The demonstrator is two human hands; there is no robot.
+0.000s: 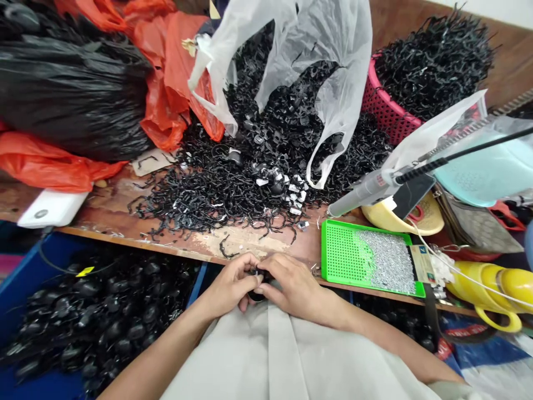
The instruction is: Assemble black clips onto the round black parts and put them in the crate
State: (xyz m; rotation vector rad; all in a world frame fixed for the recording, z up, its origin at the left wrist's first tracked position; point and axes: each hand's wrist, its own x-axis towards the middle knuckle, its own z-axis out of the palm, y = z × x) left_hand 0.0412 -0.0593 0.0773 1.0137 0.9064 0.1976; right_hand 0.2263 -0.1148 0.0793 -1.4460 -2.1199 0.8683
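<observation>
My left hand (234,284) and my right hand (291,284) meet at the table's front edge, close to my body. Between their fingertips is a small black part (257,295), gripped from both sides and mostly hidden by the fingers. Just beyond the hands a single black strip (227,246) lies on the wooden table (204,243). A wide heap of black strips (200,194) spreads behind it, with small white pieces (296,194) at its right side. To the right of my right hand sits a green tray (327,250) holding small silvery pieces (387,261).
A blue bin (25,278) of black parts stands lower left. Behind are a black bag (70,94), red bags (166,72), a white plastic bag (353,72) and a pink basket (389,105). A grey screwdriver (362,191) hangs at right, above a yellow mug (478,280).
</observation>
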